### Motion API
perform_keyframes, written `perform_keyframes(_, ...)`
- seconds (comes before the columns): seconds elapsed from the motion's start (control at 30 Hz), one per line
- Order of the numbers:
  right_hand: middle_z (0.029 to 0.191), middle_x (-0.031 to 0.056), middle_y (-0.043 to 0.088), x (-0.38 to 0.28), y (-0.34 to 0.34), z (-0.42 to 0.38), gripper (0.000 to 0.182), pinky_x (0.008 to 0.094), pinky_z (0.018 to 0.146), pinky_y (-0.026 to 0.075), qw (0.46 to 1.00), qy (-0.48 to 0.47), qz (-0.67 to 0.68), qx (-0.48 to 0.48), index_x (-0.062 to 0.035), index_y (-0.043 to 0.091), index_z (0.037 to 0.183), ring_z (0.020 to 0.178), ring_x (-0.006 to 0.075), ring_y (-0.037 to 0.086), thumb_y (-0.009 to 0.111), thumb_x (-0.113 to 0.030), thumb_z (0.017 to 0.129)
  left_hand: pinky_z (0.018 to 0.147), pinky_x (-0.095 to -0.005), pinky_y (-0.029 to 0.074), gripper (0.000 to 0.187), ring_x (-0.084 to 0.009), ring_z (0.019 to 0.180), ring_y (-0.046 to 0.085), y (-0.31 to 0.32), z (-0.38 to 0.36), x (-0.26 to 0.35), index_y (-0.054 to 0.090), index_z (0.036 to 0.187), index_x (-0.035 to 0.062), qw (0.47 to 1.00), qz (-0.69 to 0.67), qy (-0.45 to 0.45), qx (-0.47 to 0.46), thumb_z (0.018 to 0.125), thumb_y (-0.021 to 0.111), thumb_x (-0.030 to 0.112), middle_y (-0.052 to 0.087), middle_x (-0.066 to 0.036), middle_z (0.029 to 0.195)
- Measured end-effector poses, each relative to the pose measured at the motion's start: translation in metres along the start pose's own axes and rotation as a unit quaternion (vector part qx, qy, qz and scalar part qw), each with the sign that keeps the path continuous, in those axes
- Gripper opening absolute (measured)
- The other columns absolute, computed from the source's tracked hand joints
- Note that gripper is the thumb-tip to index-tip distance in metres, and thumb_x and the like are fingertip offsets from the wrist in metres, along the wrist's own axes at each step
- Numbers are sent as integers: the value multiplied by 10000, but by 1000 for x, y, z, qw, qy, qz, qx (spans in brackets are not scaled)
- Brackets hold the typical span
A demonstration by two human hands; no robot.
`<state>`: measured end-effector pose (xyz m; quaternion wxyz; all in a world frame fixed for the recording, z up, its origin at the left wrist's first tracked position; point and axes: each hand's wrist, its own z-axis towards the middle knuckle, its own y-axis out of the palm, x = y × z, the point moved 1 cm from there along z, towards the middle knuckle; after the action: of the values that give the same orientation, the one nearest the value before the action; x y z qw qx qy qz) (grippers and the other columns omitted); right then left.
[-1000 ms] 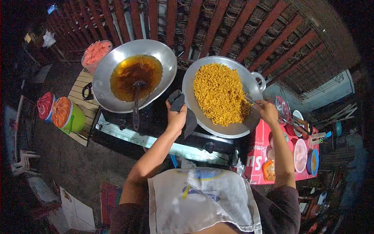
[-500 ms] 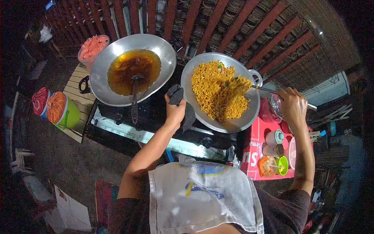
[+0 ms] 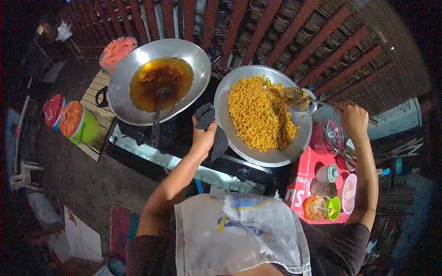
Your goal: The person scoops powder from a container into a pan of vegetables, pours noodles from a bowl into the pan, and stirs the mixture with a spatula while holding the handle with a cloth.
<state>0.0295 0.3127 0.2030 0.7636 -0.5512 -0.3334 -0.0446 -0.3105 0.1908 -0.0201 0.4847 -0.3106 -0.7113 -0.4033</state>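
Note:
My left hand (image 3: 201, 139) is closed around a dark folded cloth (image 3: 220, 143), pressed at the left edge of a metal wok (image 3: 223, 108). Yellow-brown noodles (image 3: 258, 110) are heaped in that wok. My right hand (image 3: 354, 120) grips the long metal handle of a spatula (image 3: 327, 104). Its blade is at the wok's upper right side with some noodles on it. To the left, a second wok (image 3: 119, 99) holds brownish oil (image 3: 161, 78), with a slotted turner (image 3: 156, 122) resting in it, its handle over the near rim.
Both woks sit on a black stove (image 3: 175, 133). At the right, a red crate (image 3: 299, 184) bears jars and small cups. A tub of pink food (image 3: 119, 53) and cloth-topped buckets (image 3: 85, 124) stand at the left. Wooden slats (image 3: 248, 32) rise behind.
The spatula has moved from the middle of the noodles to the wok's upper right side. My right hand has shifted slightly right and down. The left hand still holds the cloth at the wok.

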Motion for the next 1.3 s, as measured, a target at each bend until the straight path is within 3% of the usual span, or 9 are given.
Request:
perform_keyframes(0.27, 843, 136, 643, -49, 161, 56, 205, 441, 680, 485, 966, -18, 243, -88, -205, 645, 962, 776, 325, 620, 555, -254, 785, 919, -286, 361, 414, -172, 1079, 461, 3, 0, 1, 452, 1217, 86, 999, 27, 22, 20, 815, 491, -9, 429, -28, 1209)
perform_keyframes(0.4, 825, 110, 648, -69, 136, 30, 235, 423, 656, 480, 932, 7, 360, -44, -236, 649, 963, 759, 313, 621, 614, -351, 762, 927, -288, 358, 395, -182, 1089, 457, 4, 3, 0, 482, 1192, 84, 1000, 11, 13, 24, 809, 502, -10, 428, -36, 1218)
perform_keyframes(0.57, 808, 94, 642, -25, 50, 4, 226, 381, 641, 480, 960, 37, 273, -58, -199, 660, 943, 762, 289, 614, 619, -326, 761, 930, -296, 364, 335, -202, 1110, 444, 2, 7, -6, 545, 1121, 65, 998, 42, 48, 18, 798, 505, -14, 432, -45, 1217)
perform_keyframes(0.63, 834, 98, 649, -14, 4, -4, 187, 364, 660, 483, 976, -25, 212, 40, -143, 664, 894, 754, 276, 624, 642, -239, 735, 931, -299, 365, 315, -208, 1117, 439, 3, 8, -5, 564, 1096, 58, 996, 52, 70, 15, 795, 506, -15, 433, -47, 1215)
perform_keyframes(0.73, 761, 95, 624, 0, -34, -1, 177, 387, 639, 479, 992, -40, 114, 35, -115, 651, 878, 741, 280, 616, 623, -214, 734, 921, -314, 387, 458, -168, 1084, 466, 2, 6, -2, 365, 1255, 108, 1000, 26, 2, 9, 834, 516, 8, 490, -52, 1182)
perform_keyframes(0.9, 810, 86, 643, 9, -5, 35, 179, 416, 620, 488, 982, -47, -88, -160, -171, 666, 878, 760, 267, 626, 617, -237, 720, 929, -317, 375, 448, -168, 1077, 468, 3, 1, 7, 359, 1258, 112, 999, 20, -31, 13, 848, 521, 35, 485, -51, 1186)
perform_keyframes(1.03, 761, 107, 646, -24, 132, 25, 208, 378, 623, 489, 962, -120, 235, -72, -148, 658, 888, 665, 280, 624, 636, -275, 724, 884, -305, 388, 399, -186, 1041, 487, 2, 6, -3, 400, 1242, 98, 999, 36, 21, 11, 857, 504, 92, 497, -65, 1144)
perform_keyframes(1.13, 712, 117, 632, -77, 149, 10, 242, 349, 612, 469, 912, -31, 390, -120, -95, 639, 923, 661, 253, 623, 636, -267, 754, 899, -299, 375, 393, -184, 1055, 481, 5, -1, 5, 410, 1251, 101, 999, 21, 28, 13, 868, 500, 97, 490, -60, 1163)
perform_keyframes(1.3, 819, 116, 653, -67, 130, -2, 232, 379, 688, 482, 902, 63, 402, -147, -162, 665, 903, 757, 286, 631, 654, -323, 737, 903, -298, 372, 386, -181, 1074, 472, 4, 0, 5, 413, 1247, 101, 999, -8, -28, 13, 873, 508, 113, 476, -61, 1195)
